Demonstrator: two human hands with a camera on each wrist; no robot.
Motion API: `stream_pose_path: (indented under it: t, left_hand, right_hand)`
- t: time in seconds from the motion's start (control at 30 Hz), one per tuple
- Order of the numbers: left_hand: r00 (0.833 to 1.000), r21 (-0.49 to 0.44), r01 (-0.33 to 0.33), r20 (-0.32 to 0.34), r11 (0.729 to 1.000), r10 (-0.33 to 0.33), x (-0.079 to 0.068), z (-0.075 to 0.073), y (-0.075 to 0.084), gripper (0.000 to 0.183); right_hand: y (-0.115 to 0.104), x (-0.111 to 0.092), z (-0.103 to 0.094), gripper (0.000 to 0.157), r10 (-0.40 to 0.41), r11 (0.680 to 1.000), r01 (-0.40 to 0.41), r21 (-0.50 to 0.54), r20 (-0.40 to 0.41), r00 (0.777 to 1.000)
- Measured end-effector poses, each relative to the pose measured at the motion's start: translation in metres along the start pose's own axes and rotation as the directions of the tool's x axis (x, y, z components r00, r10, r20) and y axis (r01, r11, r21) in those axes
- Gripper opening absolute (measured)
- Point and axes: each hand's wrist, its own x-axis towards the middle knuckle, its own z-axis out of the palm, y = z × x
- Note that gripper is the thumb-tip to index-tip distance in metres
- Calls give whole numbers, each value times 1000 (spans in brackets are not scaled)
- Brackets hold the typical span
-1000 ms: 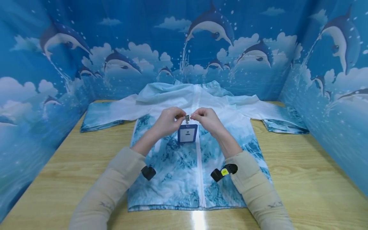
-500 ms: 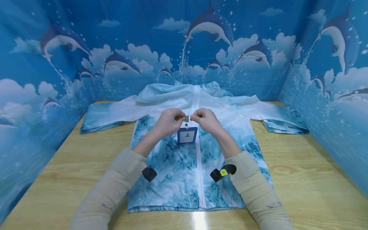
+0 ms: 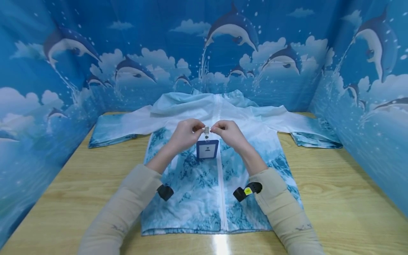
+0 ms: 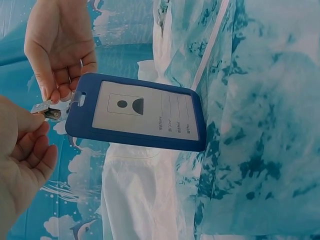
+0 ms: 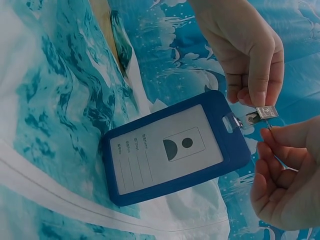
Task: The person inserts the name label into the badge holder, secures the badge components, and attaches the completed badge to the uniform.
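Observation:
A blue badge holder (image 3: 207,149) with a white card hangs upright from a small metal clip (image 3: 207,130) over the middle of the jacket. Thumb and fingertips of my left hand (image 3: 188,134) pinch the clip from the left. My right hand (image 3: 230,134) pinches it from the opposite side, where the right wrist view shows a thin metal pin (image 5: 270,124) at the fingertips. The card (image 4: 145,111) bears a simple portrait icon and several printed lines. Beneath both hands lies a blue and white zip jacket (image 3: 185,198), spread flat with its front zip (image 3: 221,191) closed.
Both jacket sleeves, the left one (image 3: 116,125) and the right one (image 3: 306,125), stretch out sideways on the wooden table (image 3: 338,184). A blue curtain (image 3: 178,42) with dolphins encloses the back and sides. Each wrist wears a black camera (image 3: 165,192).
Badge and clip dip slightly, then rise a little again, with the clip's angle turning a bit between the fingers. Both hands keep their hold and stay nearly in place.

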Motion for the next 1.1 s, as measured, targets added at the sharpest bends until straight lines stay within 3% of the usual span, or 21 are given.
stream_pose_path:
  t: [0.47,0.73,1.1]
  left_hand:
    - [998,-12,-23,-66,1000,22,1,3,-6,16]
    - [997,-67,33,-65,997,-38,1,5,-9,20]
    - [989,-91,-53,-139,994,40,-1,-2,-9,20]
  right_hand:
    - [5,4,-2,29,47,997,-49,60,33,998]
    - [4,4,0,28,64,995,-66,73,24,998]
    - [-2,6,3,27,-57,988,51,144,35,998]
